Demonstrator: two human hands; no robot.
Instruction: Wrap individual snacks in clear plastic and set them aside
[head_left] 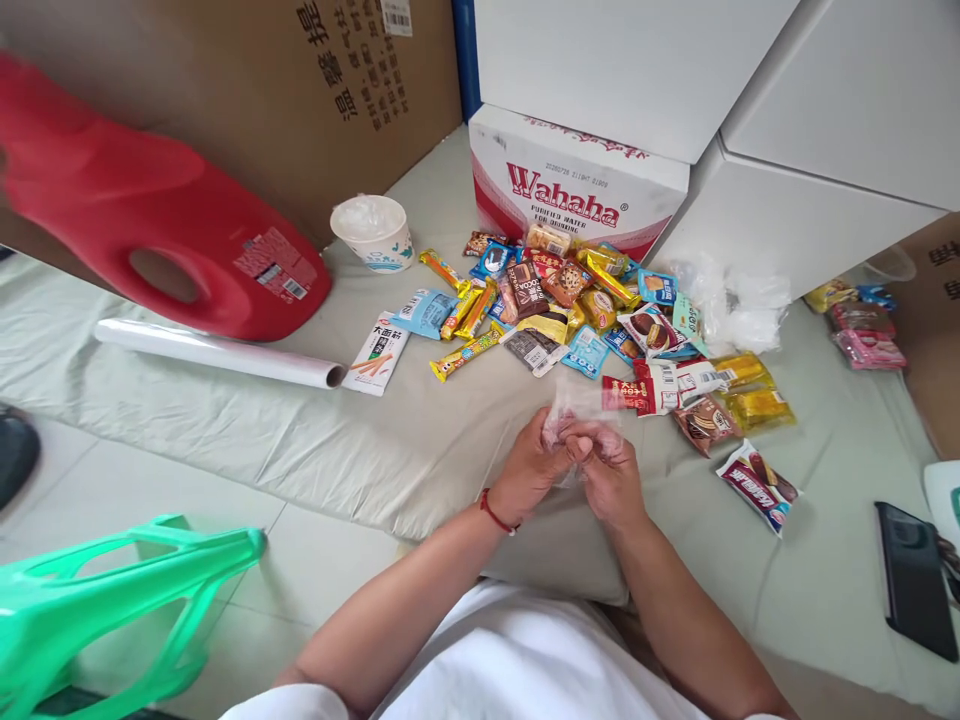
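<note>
Clear crinkled plastic bag [574,402], glossy wrappers [556,300]

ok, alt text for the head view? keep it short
The person's left hand and right hand meet mid-frame, both pinching a crumpled clear plastic bag over a pale cloth. Beyond them a pile of wrapped snacks lies before a Wahaha carton; a red jug and a roll of clear film lie at left, a black phone at right.

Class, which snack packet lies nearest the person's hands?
The small red packet, just beyond the right hand holding clear plastic; all others lie farther off.
</note>
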